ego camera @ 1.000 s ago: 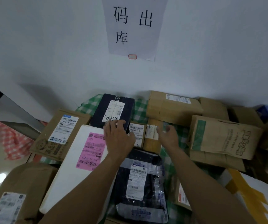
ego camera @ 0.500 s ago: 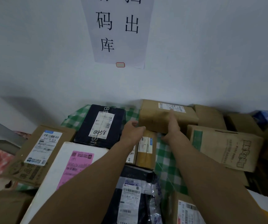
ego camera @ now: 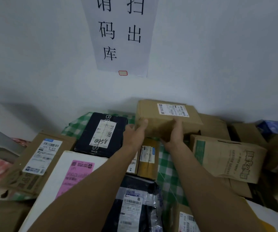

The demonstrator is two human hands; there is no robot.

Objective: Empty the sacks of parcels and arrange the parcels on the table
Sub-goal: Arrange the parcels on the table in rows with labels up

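Observation:
A brown cardboard box (ego camera: 166, 117) with a white label stands at the back of the table against the wall. My left hand (ego camera: 134, 134) grips its front left corner, thumb on the front face. My right hand (ego camera: 175, 133) lies flat against the front face, fingers pointing up to the top edge. Around it lie other parcels: a black box marked 4458 (ego camera: 101, 133), a white box with a pink label (ego camera: 78, 171), a small yellow-brown box (ego camera: 148, 158) and a black plastic mailer (ego camera: 134, 206). No sack is in view.
A green checked cloth (ego camera: 168, 173) covers the table. A brown parcel with a green stripe (ego camera: 227, 158) and more cartons crowd the right side. A labelled carton (ego camera: 39, 158) sits at the left edge. A paper sign (ego camera: 121, 34) hangs on the wall.
Both hands moved away from me, from the near parcels to the brown box at the wall. The left hand has taken hold of its corner.

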